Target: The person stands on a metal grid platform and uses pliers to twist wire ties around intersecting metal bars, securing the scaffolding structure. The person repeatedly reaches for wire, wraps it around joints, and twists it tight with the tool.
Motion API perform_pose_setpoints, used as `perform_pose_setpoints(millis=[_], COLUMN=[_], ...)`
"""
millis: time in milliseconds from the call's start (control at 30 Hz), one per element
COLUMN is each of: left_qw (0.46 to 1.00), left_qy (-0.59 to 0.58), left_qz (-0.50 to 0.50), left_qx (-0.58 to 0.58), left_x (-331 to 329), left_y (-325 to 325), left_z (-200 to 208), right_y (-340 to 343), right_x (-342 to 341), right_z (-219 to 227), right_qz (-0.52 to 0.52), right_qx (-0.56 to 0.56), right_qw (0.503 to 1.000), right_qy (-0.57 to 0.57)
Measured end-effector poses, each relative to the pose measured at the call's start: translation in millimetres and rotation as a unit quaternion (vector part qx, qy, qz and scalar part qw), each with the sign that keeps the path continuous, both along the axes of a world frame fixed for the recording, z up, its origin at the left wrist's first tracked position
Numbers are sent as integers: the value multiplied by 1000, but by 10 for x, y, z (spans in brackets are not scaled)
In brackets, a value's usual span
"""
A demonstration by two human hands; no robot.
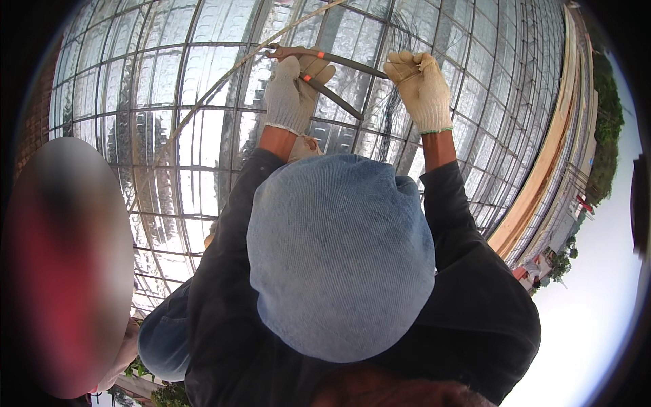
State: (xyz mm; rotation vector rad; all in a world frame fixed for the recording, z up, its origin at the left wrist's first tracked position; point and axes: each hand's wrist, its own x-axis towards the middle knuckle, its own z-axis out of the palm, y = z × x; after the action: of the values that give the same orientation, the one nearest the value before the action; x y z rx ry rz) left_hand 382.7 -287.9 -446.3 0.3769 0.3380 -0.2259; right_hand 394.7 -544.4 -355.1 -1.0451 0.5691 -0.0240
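Both my hands wear cream work gloves and reach out over a rebar mesh [180, 88] laid on shiny ribbed metal sheeting. My left hand [291, 91] is closed on a pair of long-handled pincers [339, 60] with orange marks. The jaws point left and the two dark handles spread apart to the right. My right hand [422, 85] has its fingers curled in a pinch beside the tip of the upper handle. Whatever is in that pinch is too small to make out. Thin dark wires [392, 112] lie loose on the mesh near it.
A thin tan strip [224, 80] crosses the mesh diagonally at the left. Wooden boards [536, 183] line the right edge, with trees [608, 108] beyond. A blurred person in red [68, 285] is at the left. A blue denim cap [342, 254] covers the middle of the view.
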Motion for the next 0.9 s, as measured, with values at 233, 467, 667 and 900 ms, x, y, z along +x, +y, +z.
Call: perform_pose_setpoints(millis=[233, 467, 667, 900], left_qw=[995, 959, 945, 936], left_qy=[-1, 89, 150, 131], left_qz=[65, -106, -163, -213], left_qx=[70, 248, 242, 247], left_x=[144, -63, -222, -235], left_y=[277, 107, -268, -341], left_z=[102, -214, 168, 113], right_y=[-873, -317, -91, -154], right_x=[-182, -647, -854, -808], right_z=[-134, -114, -527, -559], right_qz=[-26, 277, 197, 289], right_qx=[-360, -580, -581, -562], right_qw=[924, 714, 723, 682], right_qy=[125, 278, 317, 367])
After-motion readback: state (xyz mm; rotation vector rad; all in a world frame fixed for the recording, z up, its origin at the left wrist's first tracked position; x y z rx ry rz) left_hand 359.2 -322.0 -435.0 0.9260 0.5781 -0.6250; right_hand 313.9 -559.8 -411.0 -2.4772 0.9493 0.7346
